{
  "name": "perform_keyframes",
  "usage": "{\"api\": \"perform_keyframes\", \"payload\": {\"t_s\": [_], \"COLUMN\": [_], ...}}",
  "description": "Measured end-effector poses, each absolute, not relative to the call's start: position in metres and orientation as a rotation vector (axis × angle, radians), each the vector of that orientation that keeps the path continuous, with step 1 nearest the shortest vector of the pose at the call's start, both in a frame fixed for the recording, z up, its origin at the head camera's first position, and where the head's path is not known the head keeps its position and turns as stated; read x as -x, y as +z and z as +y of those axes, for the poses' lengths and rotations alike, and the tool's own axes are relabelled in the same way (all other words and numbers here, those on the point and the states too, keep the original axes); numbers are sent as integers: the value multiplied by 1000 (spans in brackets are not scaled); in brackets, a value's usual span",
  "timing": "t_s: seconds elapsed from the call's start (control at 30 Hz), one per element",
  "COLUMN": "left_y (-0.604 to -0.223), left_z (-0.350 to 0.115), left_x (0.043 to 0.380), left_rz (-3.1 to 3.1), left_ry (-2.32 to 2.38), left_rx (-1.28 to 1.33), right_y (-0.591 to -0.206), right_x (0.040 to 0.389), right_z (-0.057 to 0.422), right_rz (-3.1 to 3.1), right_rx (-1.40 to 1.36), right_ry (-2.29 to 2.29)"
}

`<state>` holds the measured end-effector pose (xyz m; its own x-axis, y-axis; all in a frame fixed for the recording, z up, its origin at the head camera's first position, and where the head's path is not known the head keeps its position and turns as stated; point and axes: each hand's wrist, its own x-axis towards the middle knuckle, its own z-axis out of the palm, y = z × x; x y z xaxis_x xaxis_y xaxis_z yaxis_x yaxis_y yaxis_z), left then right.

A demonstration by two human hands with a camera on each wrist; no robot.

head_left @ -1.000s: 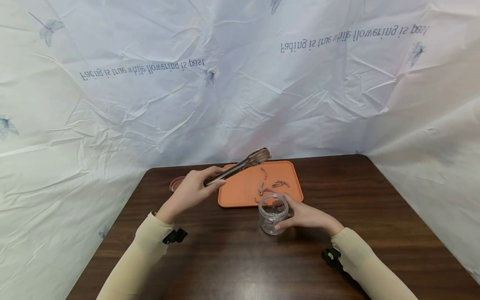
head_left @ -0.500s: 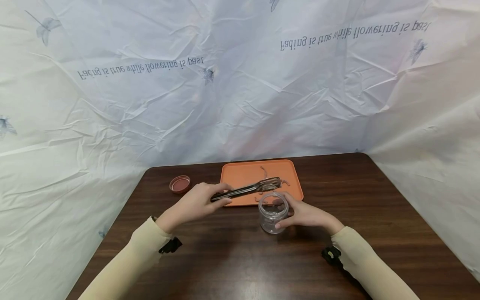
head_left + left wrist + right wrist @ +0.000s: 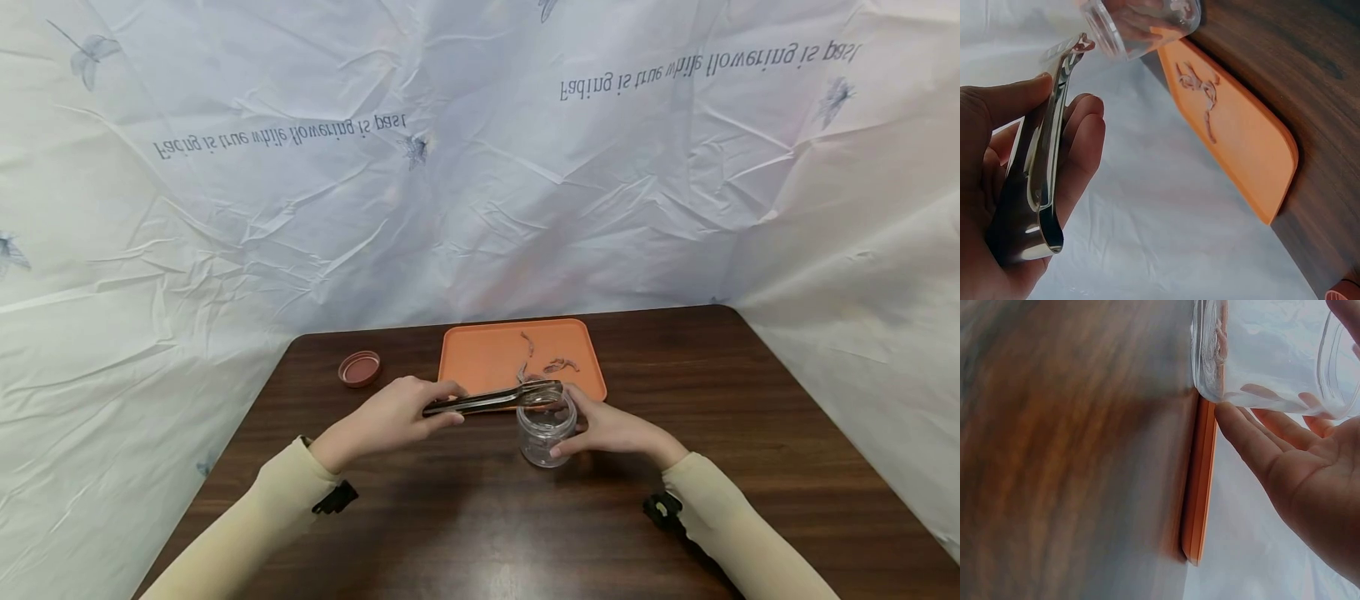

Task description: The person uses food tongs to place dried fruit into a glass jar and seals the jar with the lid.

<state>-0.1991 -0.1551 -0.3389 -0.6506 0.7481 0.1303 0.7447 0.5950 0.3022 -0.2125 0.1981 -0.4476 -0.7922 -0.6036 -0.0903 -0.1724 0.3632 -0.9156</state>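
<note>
My left hand (image 3: pixel 390 421) holds metal tongs (image 3: pixel 487 402) between thumb and fingers, their tips over the mouth of a clear jar (image 3: pixel 540 448). In the left wrist view, a small reddish-brown piece (image 3: pixel 1086 44) shows at the tong tips, beside the jar's rim. My right hand (image 3: pixel 618 433) grips the jar from the right, thumb in front and fingers behind. The jar stands upright on the table; some brownish matter (image 3: pixel 1220 347) shows near its bottom in the right wrist view. Behind it, several thin, wrinkled brownish strips (image 3: pixel 559 365) lie on an orange tray (image 3: pixel 476 354).
A round reddish lid (image 3: pixel 360 368) lies on the dark wooden table (image 3: pixel 697 367), left of the tray. Pale printed sheeting (image 3: pixel 480 208) hangs behind the table and along both sides.
From above the tray, the left hand has brought the tongs down and toward the jar, so the tips now sit over its mouth. The right hand and jar have stayed in place.
</note>
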Motion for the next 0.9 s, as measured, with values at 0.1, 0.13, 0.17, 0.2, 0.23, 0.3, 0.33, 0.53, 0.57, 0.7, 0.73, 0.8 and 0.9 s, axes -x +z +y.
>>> {"api": "perform_keyframes", "payload": {"t_s": [0.1,0.13,0.17,0.2,0.23,0.3,0.33,0.53,0.57,0.7,0.73,0.8,0.9], "left_y": [-341,-341,-342,-342,-342,-343,-343,-343,-344,-342,-342,-340,-339], "left_z": [-155,-155,-155,-155,-155,-154,-154,-153,-153,-154,-154,-153,-153], "left_x": [199,199,199,199,199,199,199,198,198,197,197,196,196], "left_rz": [2781,2777,2773,2769,2768,2765,2766,2769,2769,2773,2778,2787,2797], "left_ry": [521,521,517,517,517,518,517,515,519,525,523,523,529], "left_rx": [-1314,-1315,-1319,-1323,-1328,-1338,-1340,-1335,-1325,-1276,-1267,-1252,-1247], "right_y": [-447,-447,-447,-447,-447,-447,-447,-447,-447,-447,-447,-447,-447], "right_x": [212,212,212,212,212,212,212,211,211,211,211,211,211], "right_z": [199,199,199,199,198,198,198,198,198,198,198,198,199], "right_rz": [2238,2245,2247,2247,2255,2258,2260,2276,2280,2289,2295,2304,2314], "right_rx": [670,671,675,676,678,683,682,656,649,615,602,586,577], "right_ry": [-1388,-1381,-1381,-1380,-1376,-1379,-1379,-1364,-1357,-1340,-1329,-1317,-1311]}}
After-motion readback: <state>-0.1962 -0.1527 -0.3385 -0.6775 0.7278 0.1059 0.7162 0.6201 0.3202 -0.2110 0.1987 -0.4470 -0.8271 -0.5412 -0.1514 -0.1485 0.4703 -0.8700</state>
